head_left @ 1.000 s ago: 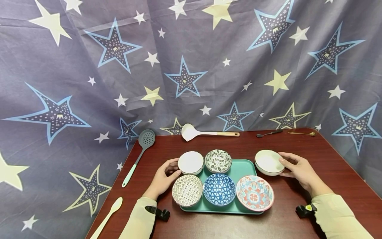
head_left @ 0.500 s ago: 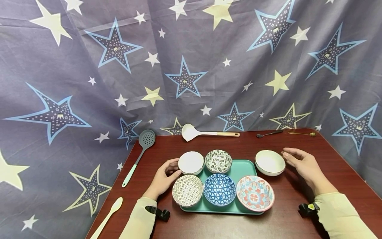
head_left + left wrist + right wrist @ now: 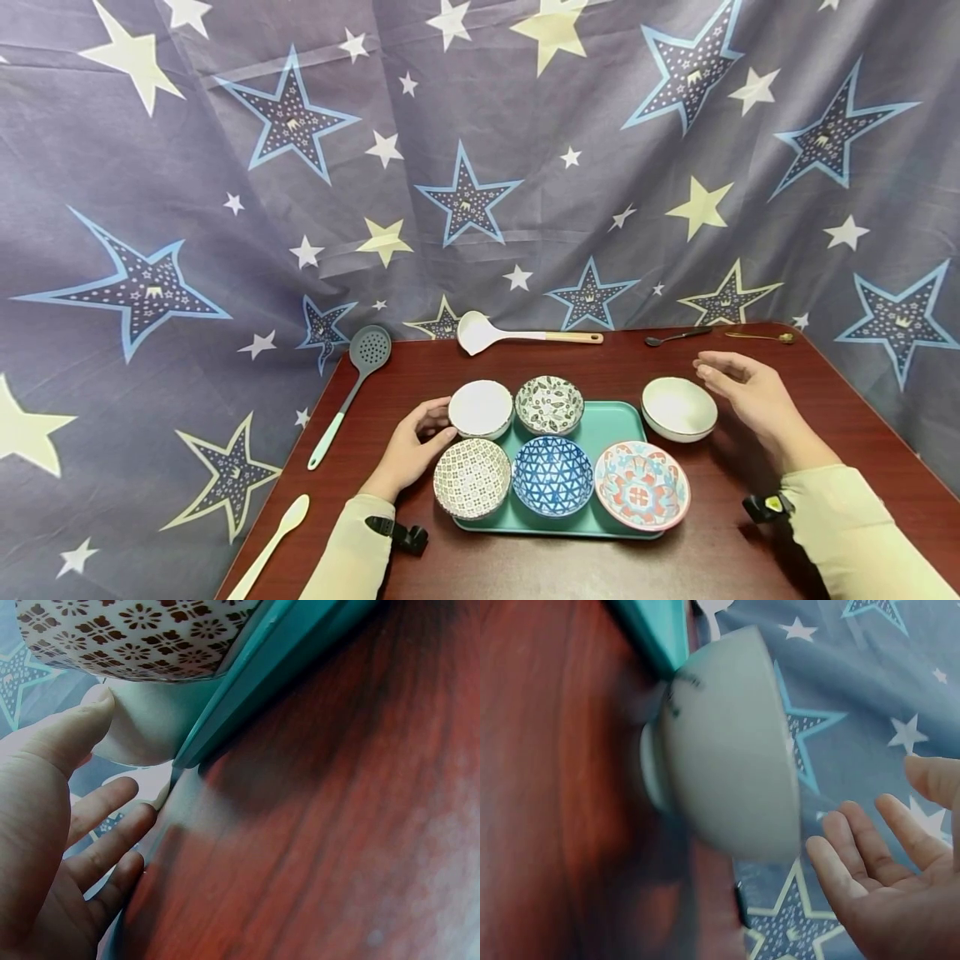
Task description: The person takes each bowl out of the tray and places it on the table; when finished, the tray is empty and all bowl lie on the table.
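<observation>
In the head view my left hand (image 3: 412, 446) is beside a plain white bowl (image 3: 480, 408) at the tray's back left. The left wrist view shows its fingers (image 3: 112, 847) loosely bent, with the thumb by the white bowl's side; contact cannot be told. My right hand (image 3: 753, 404) is raised just right of a cream bowl (image 3: 678, 408) that stands right of the teal tray (image 3: 615, 421). Its fingers (image 3: 840, 870) are apart from that bowl, holding nothing. Also at the tray are a leaf-patterned bowl (image 3: 549, 405), a brown-patterned bowl (image 3: 471, 479), a blue bowl (image 3: 552, 476) and a red-flowered bowl (image 3: 641, 486).
A white ladle (image 3: 480, 333) lies along the table's back edge. Two small spoons, one dark (image 3: 675, 336) and one gold (image 3: 761, 336), lie at the back right. A grey skimmer (image 3: 360, 367) and a pale spoon (image 3: 273, 537) lie at the left.
My right hand has let go of the cream bowl, drawn away to the right and risen a little above its rim. The left hand stays where it was.
</observation>
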The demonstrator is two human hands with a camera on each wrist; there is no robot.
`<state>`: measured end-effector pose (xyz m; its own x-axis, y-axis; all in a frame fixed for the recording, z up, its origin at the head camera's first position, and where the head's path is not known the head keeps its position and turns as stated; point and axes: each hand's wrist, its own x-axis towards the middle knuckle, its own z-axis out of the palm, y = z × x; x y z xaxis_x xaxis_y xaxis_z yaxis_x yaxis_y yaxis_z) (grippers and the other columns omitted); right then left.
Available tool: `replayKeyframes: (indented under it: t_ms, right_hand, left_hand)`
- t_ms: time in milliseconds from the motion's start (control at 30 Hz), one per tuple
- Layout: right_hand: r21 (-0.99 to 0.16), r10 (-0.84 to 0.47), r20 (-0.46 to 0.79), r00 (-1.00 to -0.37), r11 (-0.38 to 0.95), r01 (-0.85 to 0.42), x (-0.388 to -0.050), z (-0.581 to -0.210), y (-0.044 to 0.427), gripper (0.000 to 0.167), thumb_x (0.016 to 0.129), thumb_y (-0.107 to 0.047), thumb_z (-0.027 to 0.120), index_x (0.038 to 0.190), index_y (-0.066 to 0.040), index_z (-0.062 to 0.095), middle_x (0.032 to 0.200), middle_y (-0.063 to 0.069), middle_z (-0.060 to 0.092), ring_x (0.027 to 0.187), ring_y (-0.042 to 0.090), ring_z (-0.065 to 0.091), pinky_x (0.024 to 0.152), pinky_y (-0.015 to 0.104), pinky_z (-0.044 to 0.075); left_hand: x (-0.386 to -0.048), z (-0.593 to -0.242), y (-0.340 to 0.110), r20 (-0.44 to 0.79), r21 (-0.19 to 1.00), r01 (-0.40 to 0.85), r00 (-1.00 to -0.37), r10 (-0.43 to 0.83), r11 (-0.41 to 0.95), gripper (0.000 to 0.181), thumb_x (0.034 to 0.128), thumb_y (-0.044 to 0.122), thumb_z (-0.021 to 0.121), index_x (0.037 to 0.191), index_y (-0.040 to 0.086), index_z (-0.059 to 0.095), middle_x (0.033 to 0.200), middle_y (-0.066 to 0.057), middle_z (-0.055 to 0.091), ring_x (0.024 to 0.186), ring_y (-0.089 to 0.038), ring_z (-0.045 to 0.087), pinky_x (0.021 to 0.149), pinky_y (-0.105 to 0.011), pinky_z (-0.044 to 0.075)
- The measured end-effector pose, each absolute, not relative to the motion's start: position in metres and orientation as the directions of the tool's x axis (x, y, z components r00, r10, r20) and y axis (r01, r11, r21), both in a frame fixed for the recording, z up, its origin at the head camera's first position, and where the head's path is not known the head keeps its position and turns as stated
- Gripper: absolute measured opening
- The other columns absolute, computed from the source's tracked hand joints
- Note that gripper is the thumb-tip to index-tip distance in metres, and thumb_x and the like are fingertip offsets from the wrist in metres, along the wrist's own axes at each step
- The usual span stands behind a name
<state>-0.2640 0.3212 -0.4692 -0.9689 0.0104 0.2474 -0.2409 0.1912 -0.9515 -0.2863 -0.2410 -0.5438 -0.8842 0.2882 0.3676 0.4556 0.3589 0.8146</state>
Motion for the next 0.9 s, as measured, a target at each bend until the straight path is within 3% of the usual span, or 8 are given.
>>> replayKeyframes:
  t_ms: [200,367,467,700,900]
  right_hand:
    - [-0.938,-0.025,0.239,-0.971,0.252,-0.237,-0.269,-0.454,0.301,0.041,0.104,-0.021,0.069,0.137,0.002,0.063,0.114,-0.015,0.072,0.105,-0.004,0.067,0.087,0.019,0.055]
    - [-0.946,-0.089,0.213,-0.973,0.230,-0.228,-0.274,-0.444,0.284,0.043,0.105,-0.021,0.067,0.139,0.004,0.060,0.113,-0.016,0.071,0.106,-0.002,0.068,0.090,0.021,0.056]
    - [-0.957,-0.133,0.200,-0.971,0.187,-0.222,-0.277,-0.438,0.274,0.045,0.106,-0.020,0.065,0.143,0.005,0.056,0.119,-0.009,0.071,0.109,0.003,0.069,0.091,0.022,0.055]
    - [-0.958,-0.156,0.166,-0.974,0.208,-0.197,-0.286,-0.426,0.245,0.052,0.105,-0.021,0.067,0.146,0.007,0.051,0.129,0.011,0.067,0.108,0.002,0.068,0.092,0.026,0.056]
    - [-0.967,-0.181,0.131,-0.975,0.195,-0.167,-0.298,-0.424,0.224,0.054,0.104,-0.020,0.069,0.149,0.003,0.050,0.136,0.027,0.060,0.107,0.008,0.068,0.099,0.042,0.055]
  left_hand:
    - [-0.286,-0.544,-0.241,0.365,0.817,0.451,-0.887,0.282,0.359,0.051,0.0980,0.023,0.077,0.146,0.018,0.060,0.123,-0.006,0.070,0.113,-0.025,0.068,0.092,-0.042,0.052]
    - [-0.277,-0.531,-0.234,0.365,0.835,0.443,-0.890,0.273,0.326,0.051,0.0977,0.013,0.076,0.145,0.008,0.059,0.123,-0.015,0.069,0.114,-0.039,0.066,0.093,-0.061,0.049]
    - [-0.269,-0.518,-0.229,0.366,0.843,0.440,-0.891,0.270,0.309,0.050,0.0968,0.006,0.075,0.144,0.000,0.058,0.122,-0.021,0.068,0.113,-0.046,0.065,0.092,-0.069,0.046]
    - [-0.278,-0.529,-0.233,0.367,0.839,0.445,-0.888,0.278,0.312,0.051,0.0969,0.006,0.075,0.144,-0.001,0.057,0.122,-0.023,0.067,0.113,-0.048,0.065,0.092,-0.069,0.046]
    - [-0.286,-0.543,-0.238,0.367,0.834,0.445,-0.889,0.274,0.327,0.052,0.0975,0.010,0.076,0.147,0.008,0.058,0.124,-0.017,0.069,0.114,-0.041,0.066,0.092,-0.063,0.049]
